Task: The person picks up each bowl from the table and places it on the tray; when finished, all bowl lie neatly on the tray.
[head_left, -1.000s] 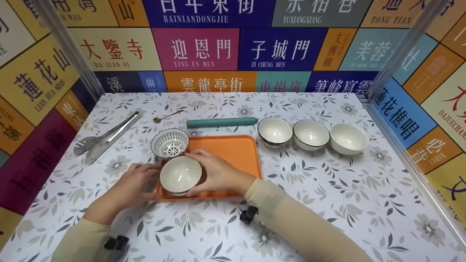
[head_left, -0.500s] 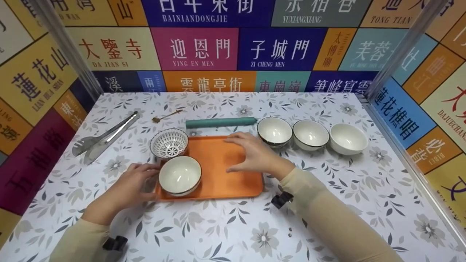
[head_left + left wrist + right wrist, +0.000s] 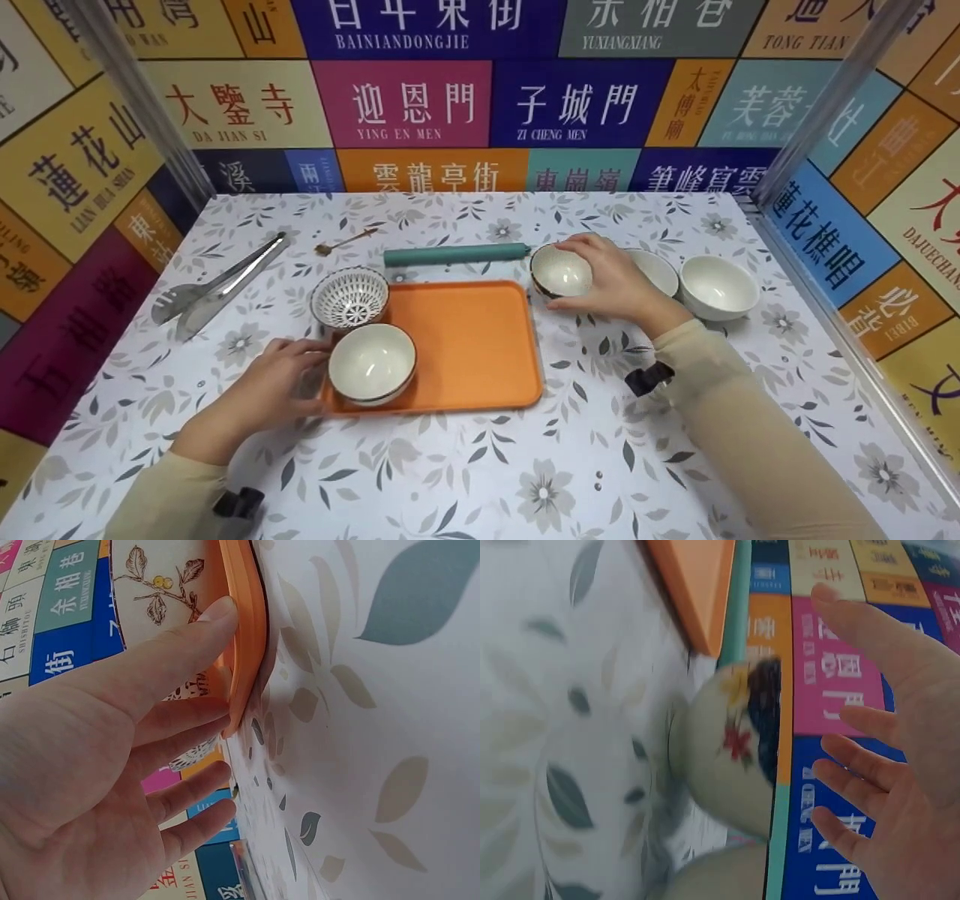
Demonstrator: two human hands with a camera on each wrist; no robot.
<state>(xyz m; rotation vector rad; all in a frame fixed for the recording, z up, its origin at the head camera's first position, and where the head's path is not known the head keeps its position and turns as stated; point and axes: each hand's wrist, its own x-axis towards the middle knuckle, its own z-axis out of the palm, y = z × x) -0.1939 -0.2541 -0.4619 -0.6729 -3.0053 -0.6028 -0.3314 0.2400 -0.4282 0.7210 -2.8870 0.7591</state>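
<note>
On the left part of an orange tray point(image 3: 476, 341) stand two bowls. One, a black-and-white patterned bowl point(image 3: 350, 296), is at the back left; the other, a cream bowl point(image 3: 373, 362) with a leaf-and-berry print outside point(image 3: 154, 596), is in front. My left hand point(image 3: 262, 390) touches the tray's left edge, thumb at its rim, fingers loosely extended. Beyond the tray's right side, my right hand point(image 3: 615, 281) hovers with spread fingers over a dark-rimmed bowl point(image 3: 556, 271). In the right wrist view that bowl shows a red flower point(image 3: 736, 741), below the fingers and apart from them.
Right of it stand a second dark-rimmed bowl point(image 3: 658, 271), partly hidden by my hand, and a plain white bowl point(image 3: 718, 287). Behind the tray lies a teal rod point(image 3: 457, 253). Metal tongs point(image 3: 225, 285) and a small brown spoon-like piece point(image 3: 346, 240) lie at the back left.
My right hand has let go of the cream bowl on the tray and moved right, across the tray, to the nearest bowl of the row. My left hand stays at the tray's edge.
</note>
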